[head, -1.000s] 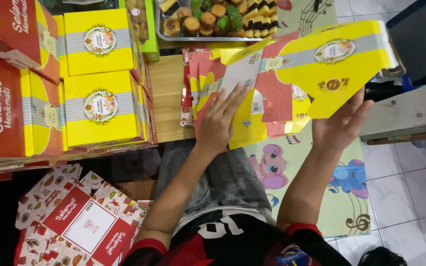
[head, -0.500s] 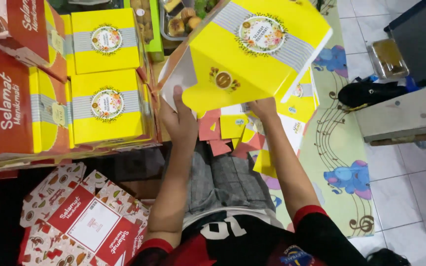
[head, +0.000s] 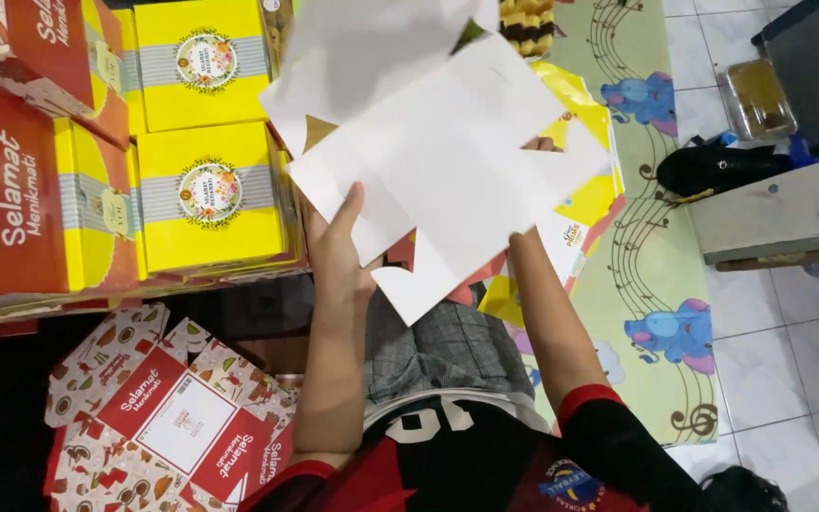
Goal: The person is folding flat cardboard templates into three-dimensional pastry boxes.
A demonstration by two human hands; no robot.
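Tray [head: 528,24] at top holds yellow-brown pastries, mostly hidden. Unfolded box blank [head: 447,161], white underside up, held over the lap: left hand [head: 338,246] grips its edge, right hand [head: 540,147] probably pinching, largely covered.

Two folded yellow boxes [head: 209,194] with round floral seals sit stacked at upper left, the landmark here. Just left of them lie red-and-orange boxes [head: 11,190]. Below them, flat red patterned carton blanks [head: 158,417] are spread out. Well to their right, a pastel play mat [head: 661,284] with elephants covers white floor tiles [head: 789,379], with a black object [head: 713,169] beyond.
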